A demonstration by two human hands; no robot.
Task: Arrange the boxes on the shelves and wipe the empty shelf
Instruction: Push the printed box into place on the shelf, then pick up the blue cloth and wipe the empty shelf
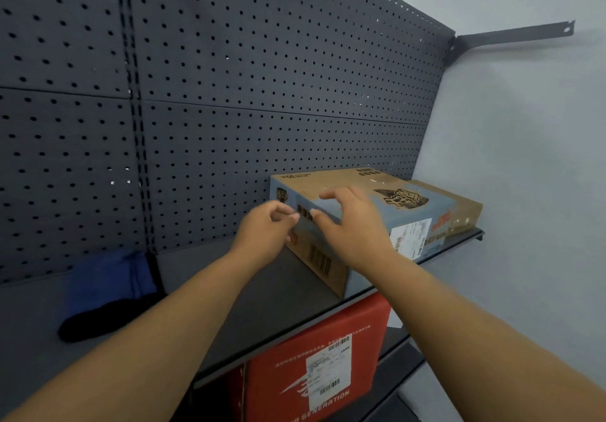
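Brown-and-blue box: on shelf, under the spread right hand, which grips nothing; left hand curled at its end, grip unclear. Blue cloth left of hands, untouched; wiping apparently still due.

Matt cardboard box, perforated metal panel

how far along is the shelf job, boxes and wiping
Looks done: the red box sits one level down, and the brown and blue box lies flat on the upper shelf. In hand: the left hand and right hand are at that box's near corner, seemingly adjusting it; contact is unclear. Left: wiping, since the blue cloth lies untouched on the shelf.
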